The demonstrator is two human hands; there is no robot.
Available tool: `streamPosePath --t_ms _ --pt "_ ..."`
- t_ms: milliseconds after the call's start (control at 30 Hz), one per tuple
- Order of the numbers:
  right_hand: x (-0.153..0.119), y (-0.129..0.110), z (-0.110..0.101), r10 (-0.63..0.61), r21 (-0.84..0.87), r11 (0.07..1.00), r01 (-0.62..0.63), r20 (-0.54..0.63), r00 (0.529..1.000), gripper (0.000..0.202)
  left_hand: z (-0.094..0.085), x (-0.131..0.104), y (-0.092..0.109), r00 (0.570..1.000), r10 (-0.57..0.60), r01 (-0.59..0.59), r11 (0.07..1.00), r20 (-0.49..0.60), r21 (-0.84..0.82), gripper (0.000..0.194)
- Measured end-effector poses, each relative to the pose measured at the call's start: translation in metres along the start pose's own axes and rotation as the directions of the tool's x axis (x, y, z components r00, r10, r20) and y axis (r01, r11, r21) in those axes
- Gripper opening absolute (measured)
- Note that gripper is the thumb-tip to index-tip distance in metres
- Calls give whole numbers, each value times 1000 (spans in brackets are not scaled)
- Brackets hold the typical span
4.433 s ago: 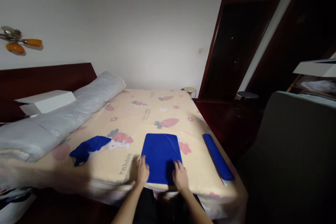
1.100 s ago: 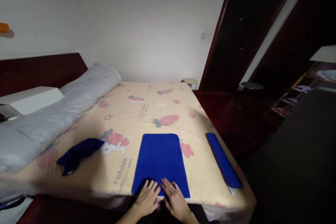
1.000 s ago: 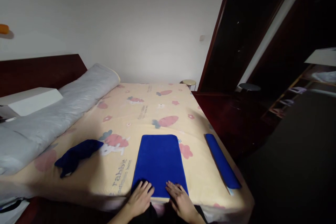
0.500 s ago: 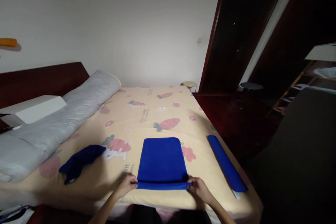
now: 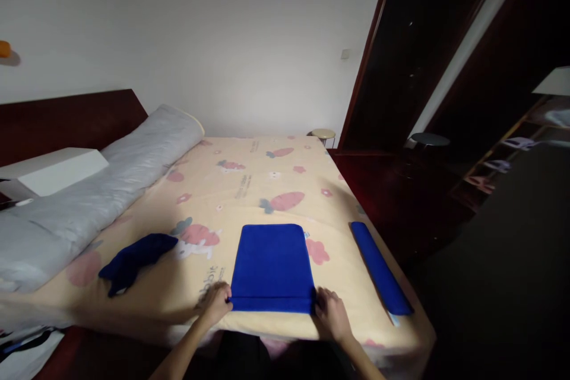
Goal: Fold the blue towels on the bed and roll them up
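Note:
A blue cloth, which looks like a towel, lies flat on the bed in front of me, with a narrow strip folded over along its near edge. My left hand has its fingers closed on the near left corner of that strip. At the near right corner, my right hand is curled with its fingertips pinched at the strip's end. Off to the right lies a long, narrow folded blue cloth, with a small pale tag at its near end. A crumpled blue cloth rests to the left.
A patterned sheet covers the bed. Along the headboard runs a long grey roll of bedding, with a white box on it. Stools and a shelf rack stand beyond the bed's right side.
The near strip, slightly raised before, now lies flatter against the cloth. Both hands stay at its ends, the right hand more curled. The whole view has shifted slightly.

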State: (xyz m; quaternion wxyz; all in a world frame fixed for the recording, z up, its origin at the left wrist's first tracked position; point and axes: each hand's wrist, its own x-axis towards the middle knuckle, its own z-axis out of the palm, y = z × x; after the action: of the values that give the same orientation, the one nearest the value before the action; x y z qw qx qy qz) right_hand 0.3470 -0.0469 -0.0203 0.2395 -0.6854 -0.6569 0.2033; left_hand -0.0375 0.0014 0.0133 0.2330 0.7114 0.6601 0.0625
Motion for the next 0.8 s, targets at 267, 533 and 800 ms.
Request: streamPosePath --t_ms 267,533,800 --pt "-29 -11 34 -390 -502 811 300 -82 917 47 29 -29 27 980 199 -190 947 -9 258 49" --pt "-44 -56 56 -389 -404 854 327 -79 918 64 38 -33 26 968 206 -139 915 -140 379 34" --pt "-51 -103 118 -508 -251 837 487 -22 861 64 51 -42 40 934 252 -129 899 -252 419 34"
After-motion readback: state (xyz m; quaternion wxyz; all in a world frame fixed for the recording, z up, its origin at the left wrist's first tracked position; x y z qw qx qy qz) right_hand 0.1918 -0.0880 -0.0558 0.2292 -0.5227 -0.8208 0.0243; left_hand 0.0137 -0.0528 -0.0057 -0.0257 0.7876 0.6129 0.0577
